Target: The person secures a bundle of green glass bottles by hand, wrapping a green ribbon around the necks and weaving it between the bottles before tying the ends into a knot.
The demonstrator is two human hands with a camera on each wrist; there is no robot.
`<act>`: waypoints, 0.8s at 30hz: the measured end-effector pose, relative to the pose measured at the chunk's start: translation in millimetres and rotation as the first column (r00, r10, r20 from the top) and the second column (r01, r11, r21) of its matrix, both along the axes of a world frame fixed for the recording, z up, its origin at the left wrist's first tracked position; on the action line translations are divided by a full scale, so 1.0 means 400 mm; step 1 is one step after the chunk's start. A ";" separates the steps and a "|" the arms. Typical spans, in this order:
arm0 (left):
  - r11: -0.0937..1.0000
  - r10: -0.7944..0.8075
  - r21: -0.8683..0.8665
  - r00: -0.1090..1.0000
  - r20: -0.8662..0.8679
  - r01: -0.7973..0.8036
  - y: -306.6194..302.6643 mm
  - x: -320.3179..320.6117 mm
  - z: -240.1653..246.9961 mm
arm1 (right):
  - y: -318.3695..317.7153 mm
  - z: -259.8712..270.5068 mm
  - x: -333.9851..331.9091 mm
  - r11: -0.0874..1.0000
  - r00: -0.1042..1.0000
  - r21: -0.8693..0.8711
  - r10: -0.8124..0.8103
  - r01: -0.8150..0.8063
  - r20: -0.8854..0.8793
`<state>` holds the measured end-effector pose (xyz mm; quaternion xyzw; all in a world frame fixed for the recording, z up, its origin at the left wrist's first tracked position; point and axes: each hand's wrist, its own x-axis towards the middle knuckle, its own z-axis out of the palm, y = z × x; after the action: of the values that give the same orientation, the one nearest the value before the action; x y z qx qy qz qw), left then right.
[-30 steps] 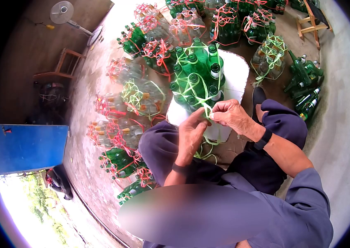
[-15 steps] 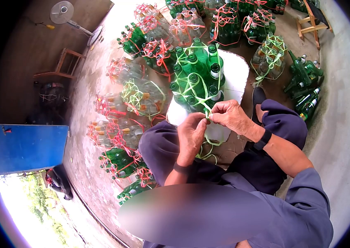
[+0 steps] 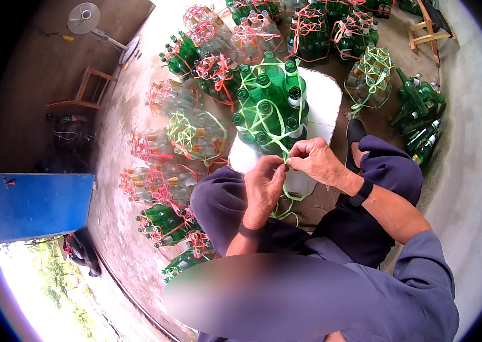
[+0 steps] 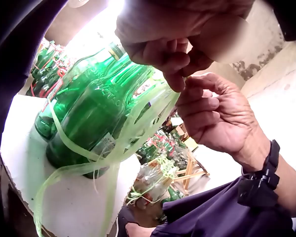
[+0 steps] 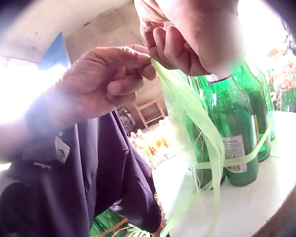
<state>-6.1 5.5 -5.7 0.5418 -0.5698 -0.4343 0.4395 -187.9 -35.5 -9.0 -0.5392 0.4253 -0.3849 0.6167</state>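
Observation:
A bundle of green bottles point(image 3: 272, 97) stands upright on a white board point(image 3: 323, 105), with light green plastic strap point(image 3: 275, 137) looped around the necks. In the right wrist view the strap point(image 5: 214, 143) also runs round the bottles' lower part, and loose ends hang over the board. The left hand point(image 3: 264, 185) and right hand point(image 3: 323, 162) meet at the near side of the bundle. Each pinches the gathered strap between thumb and fingers, the fingertips almost touching. From the left wrist view, the strap point(image 4: 138, 123) stretches from the bottles up to both hands; the exact pinch point is partly hidden by fingers.
Bundles of clear and green bottles tied with red strap point(image 3: 164, 145) stand at the left and back. Loose green bottles point(image 3: 417, 108) lie at the right by the wall, below a wooden stool point(image 3: 428, 34). A fan point(image 3: 84, 18) and blue panel point(image 3: 41, 202) are at the left.
The left hand's fingers have drawn in from a looser position to pinch the strap beside the right fingertips. The bottles keep their place on the board, while the head view has shifted slightly.

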 end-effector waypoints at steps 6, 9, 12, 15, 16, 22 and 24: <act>0.999 0.012 -0.042 0.990 0.138 -0.006 0.001 -0.007 0.011 | 0.004 0.002 0.001 1.000 0.999 -0.031 -0.006 0.005 -0.034; 1.000 0.006 -0.016 0.994 0.113 -0.004 0.000 -0.010 0.028 | 0.004 0.003 -0.002 0.998 0.997 -0.046 0.031 -0.034 -0.067; 1.000 0.011 -0.004 0.978 0.209 -0.010 0.000 -0.010 0.034 | 0.008 0.014 0.003 0.999 0.999 -0.046 0.018 -0.020 -0.048; 0.999 0.017 0.027 0.974 0.226 -0.024 -0.002 -0.010 0.031 | 0.010 0.012 0.003 0.998 0.998 -0.063 0.026 -0.029 -0.053; 1.000 0.007 0.006 0.969 0.248 -0.009 -0.003 -0.008 0.026 | 0.011 0.007 0.004 0.995 0.997 -0.089 0.030 -0.036 -0.065; 1.000 -0.003 -0.012 0.953 0.302 0.007 -0.005 -0.011 0.029 | 0.016 0.009 0.010 0.988 0.995 -0.146 0.028 -0.041 -0.094; 1.000 0.003 -0.010 0.948 0.318 0.001 -0.004 -0.013 0.030 | 0.013 0.005 0.008 0.990 0.996 -0.134 0.029 -0.041 -0.085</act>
<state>-11.4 3.9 6.4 0.6029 -0.6350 -0.3382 0.3448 -184.6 -30.2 -7.0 -0.6027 0.4137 -0.3795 0.5671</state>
